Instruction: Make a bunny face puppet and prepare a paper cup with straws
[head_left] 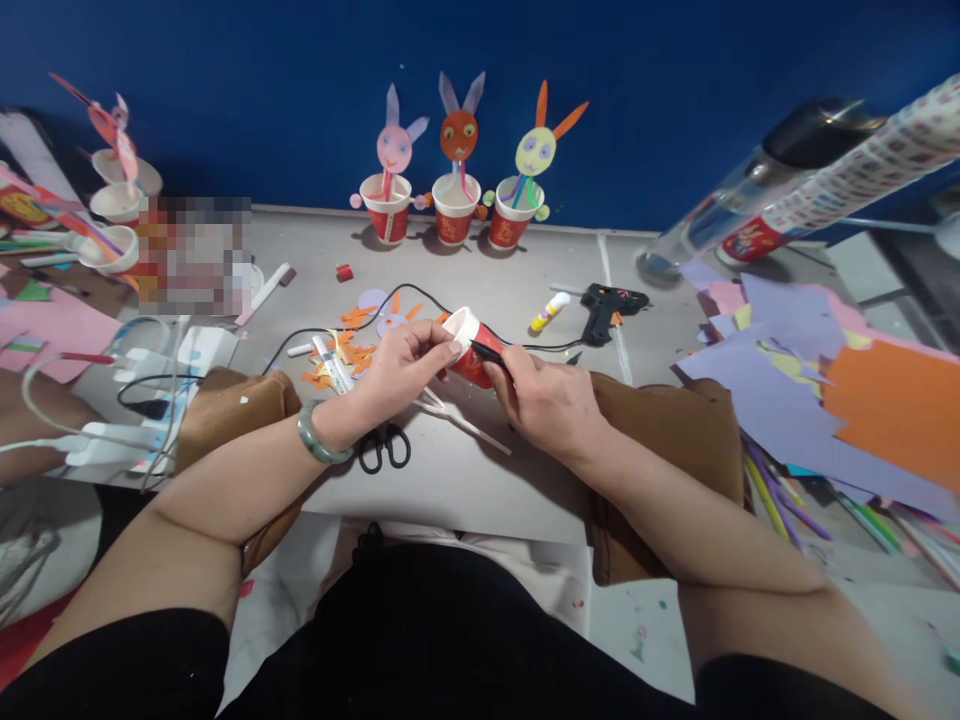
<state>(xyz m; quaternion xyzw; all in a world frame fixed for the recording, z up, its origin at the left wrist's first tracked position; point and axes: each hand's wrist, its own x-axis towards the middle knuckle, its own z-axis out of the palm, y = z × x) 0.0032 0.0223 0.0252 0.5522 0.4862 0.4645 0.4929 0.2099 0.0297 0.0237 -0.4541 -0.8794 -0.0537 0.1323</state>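
Note:
A red paper cup (469,365) with a white rim is tilted between my hands over the middle of the table. My left hand (412,365) is closed on the cup's rim, thumb and fingers pinching its edge. In my closed right hand (553,402) is a slim black pen-like tool (487,352), its front end at the cup near the rim. Whether its tip touches the cup is hard to see. Below my hands lie thin white strips (476,430) and black-handled scissors (385,450).
Three cups with paper rabbits (455,215) stand along the blue partition. Beyond my right hand lie a black glue gun (606,310) and a glue stick (550,313). Orange scraps (352,350) and a cord are left of centre, coloured paper (780,370) at right, a power strip (112,445) at left.

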